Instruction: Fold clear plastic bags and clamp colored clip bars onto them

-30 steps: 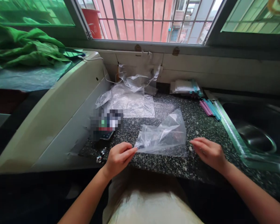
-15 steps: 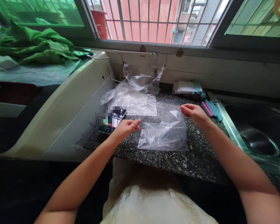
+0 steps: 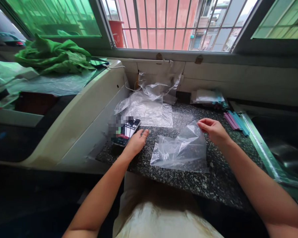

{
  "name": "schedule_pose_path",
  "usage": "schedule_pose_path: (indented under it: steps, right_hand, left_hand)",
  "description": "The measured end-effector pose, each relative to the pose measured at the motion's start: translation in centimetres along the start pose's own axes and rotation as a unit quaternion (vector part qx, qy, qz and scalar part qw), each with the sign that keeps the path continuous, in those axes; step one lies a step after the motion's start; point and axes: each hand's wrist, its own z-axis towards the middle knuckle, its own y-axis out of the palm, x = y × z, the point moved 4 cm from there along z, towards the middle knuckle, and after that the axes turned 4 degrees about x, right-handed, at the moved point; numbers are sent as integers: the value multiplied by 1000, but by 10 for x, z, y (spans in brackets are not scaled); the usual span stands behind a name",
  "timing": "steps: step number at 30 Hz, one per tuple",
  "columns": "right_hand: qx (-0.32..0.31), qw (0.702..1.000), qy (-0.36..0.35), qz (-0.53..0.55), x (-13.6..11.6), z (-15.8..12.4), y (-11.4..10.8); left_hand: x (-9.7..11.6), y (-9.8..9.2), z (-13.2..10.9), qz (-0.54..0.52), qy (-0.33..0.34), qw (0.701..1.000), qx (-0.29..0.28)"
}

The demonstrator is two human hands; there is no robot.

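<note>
A clear plastic bag lies flat on the dark speckled counter in front of me. My right hand pinches the bag's far right corner with curled fingers. Fingers stretched out, my left hand rests on the counter beside a phone with a lit screen and holds nothing. A gap of bare counter separates my left hand from the bag's left edge.
More clear plastic sheets lie piled at the back by the wall. Pink and blue strips lie next to the metal sink on the right. A white appliance with a green cloth on top stands at the left.
My left hand let go of the bag's near left corner and moved up to the phone. My right hand reached forward and took the bag's far right corner.
</note>
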Motion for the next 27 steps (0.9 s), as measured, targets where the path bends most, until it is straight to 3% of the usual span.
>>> schedule_pose_path:
  steps: [5, 8, 11, 14, 18, 23, 27]
  right_hand:
    - [24, 1000, -12, 7, -2, -4, -3]
    - [34, 999, -18, 7, -3, -8, -6]
    - [36, 999, -13, 12, -5, -12, -8]
    - [42, 999, -18, 10, -7, -14, -13]
    - [48, 998, -28, -3, -4, -15, -25]
    - [79, 996, -38, -14, -4, -22, -40]
    - [97, 993, -60, -29, -10, -29, -40]
  left_hand:
    - [5, 35, -18, -44, -108, 974, -193]
    - [14, 49, -21, -71, -151, 958, -233]
    - [22, 55, -19, -68, -140, 957, -243]
    - [27, 55, -17, -67, -109, 966, -227]
    - [26, 45, -13, -109, -84, 978, -157]
    - [21, 35, -5, -189, -95, 971, -115]
    - [25, 33, 0, -256, -82, 960, -71]
